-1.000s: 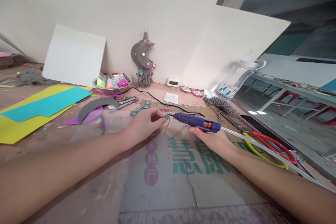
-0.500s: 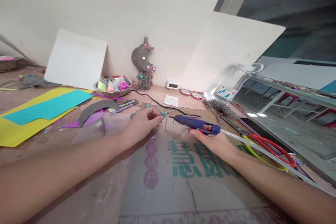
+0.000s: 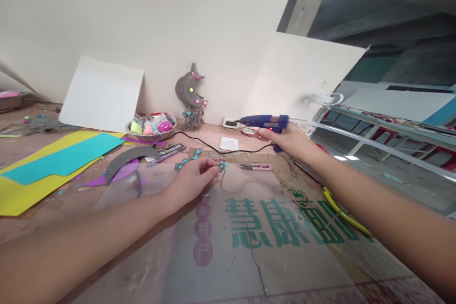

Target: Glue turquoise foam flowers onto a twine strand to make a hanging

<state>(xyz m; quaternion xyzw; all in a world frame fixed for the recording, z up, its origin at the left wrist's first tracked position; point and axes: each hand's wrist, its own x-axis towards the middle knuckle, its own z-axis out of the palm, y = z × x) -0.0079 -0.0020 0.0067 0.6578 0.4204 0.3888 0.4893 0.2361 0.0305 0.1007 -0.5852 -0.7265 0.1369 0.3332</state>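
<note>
My left hand (image 3: 197, 175) is closed in a pinch on a small teal-and-grey ornament (image 3: 223, 166), from which a thin grey cord trails over the clear sheet. Raised on the right, my right hand (image 3: 285, 138) grips a blue hot glue gun (image 3: 265, 122). The gun's nozzle points left, and a long clear glue stick (image 3: 342, 135) sticks out of its back. Between the hands lies a pink craft knife (image 3: 257, 166). More teal-and-grey pieces (image 3: 187, 160) rest just beyond my left hand.
A grey crescent-moon hanging (image 3: 192, 90) leans on the wall. A bowl of coloured clay bags (image 3: 151, 137), a small digital display (image 3: 231, 123) and a white square (image 3: 228, 144) stand behind. Teal card (image 3: 67, 156) lies left. A black cord (image 3: 210, 146) crosses the table; yellow scissor handles (image 3: 345, 213) lie right.
My right hand has lifted the glue gun up and away from the ornament, uncovering the pink craft knife. My left hand still holds the ornament. The view has tilted slightly upward.
</note>
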